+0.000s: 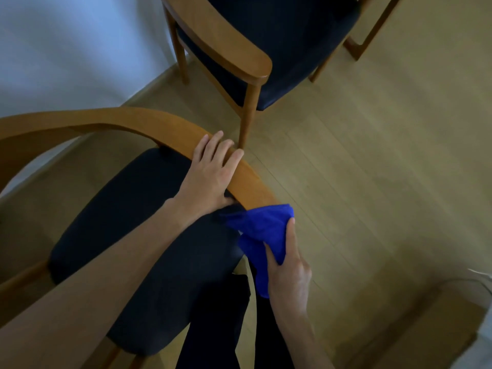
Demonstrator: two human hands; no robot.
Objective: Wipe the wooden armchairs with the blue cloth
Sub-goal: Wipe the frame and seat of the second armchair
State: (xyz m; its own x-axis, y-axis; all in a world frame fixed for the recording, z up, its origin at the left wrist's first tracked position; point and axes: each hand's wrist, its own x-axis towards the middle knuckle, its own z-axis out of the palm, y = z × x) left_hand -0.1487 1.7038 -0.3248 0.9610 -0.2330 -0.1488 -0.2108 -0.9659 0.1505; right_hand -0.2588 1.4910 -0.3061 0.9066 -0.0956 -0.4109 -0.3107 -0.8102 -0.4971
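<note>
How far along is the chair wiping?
Done: nothing the frame can confirm; wiped wood looks no different. In hand: the right hand presses the blue cloth onto the front end of the near armchair's armrest, while the left hand steadies it. Left: probably the far armchair, which neither hand touches.

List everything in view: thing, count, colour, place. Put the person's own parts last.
near armchair: one, brown wood with a dark seat, lower left
far armchair: one, brown wood with a dark seat, top centre
blue cloth: one, bunched at the front end of the near armchair's armrest
floor: pale wood planks, right and centre
wall: white, upper left
wooden frame: one, brown, top right, mostly cut off
legs: in dark trousers, bottom centre
left hand: fingers laid over the near armchair's armrest
right hand: grips the blue cloth
</note>
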